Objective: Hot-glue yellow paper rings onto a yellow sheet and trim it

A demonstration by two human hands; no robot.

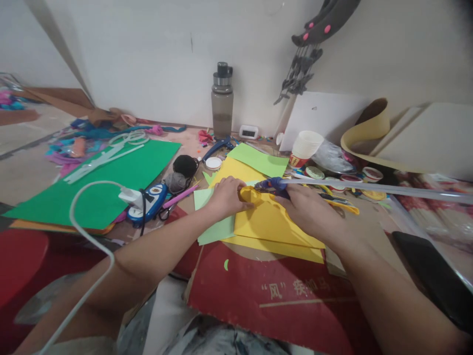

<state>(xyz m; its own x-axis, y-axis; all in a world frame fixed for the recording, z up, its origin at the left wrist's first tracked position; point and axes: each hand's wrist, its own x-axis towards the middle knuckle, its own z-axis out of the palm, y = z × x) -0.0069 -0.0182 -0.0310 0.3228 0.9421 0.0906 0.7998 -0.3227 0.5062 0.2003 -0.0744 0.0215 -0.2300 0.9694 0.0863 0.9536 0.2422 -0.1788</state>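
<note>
My left hand (226, 197) is closed, pinching a small curled piece of yellow paper (250, 195) between thumb and fingers. Opposite it, my right hand (308, 207) is wrapped round a blue hot glue gun (272, 184), its front end close to the curled piece. From the gun's back a long clear glue stick (369, 186) runs off to the right. Beneath both hands lie yellow sheets (281, 234), with a pale green sheet (207, 231) under my left wrist and a bright green one (258, 159) behind. My right fingers are partly hidden.
A red cardboard (229, 296) lies nearest me. Left are a green sheet (121, 182), a blue power strip (150, 204) with a white cable, and yarn (185, 166). Behind stands a bottle (222, 106); right are paper cups (306, 144) and a black phone (432, 271).
</note>
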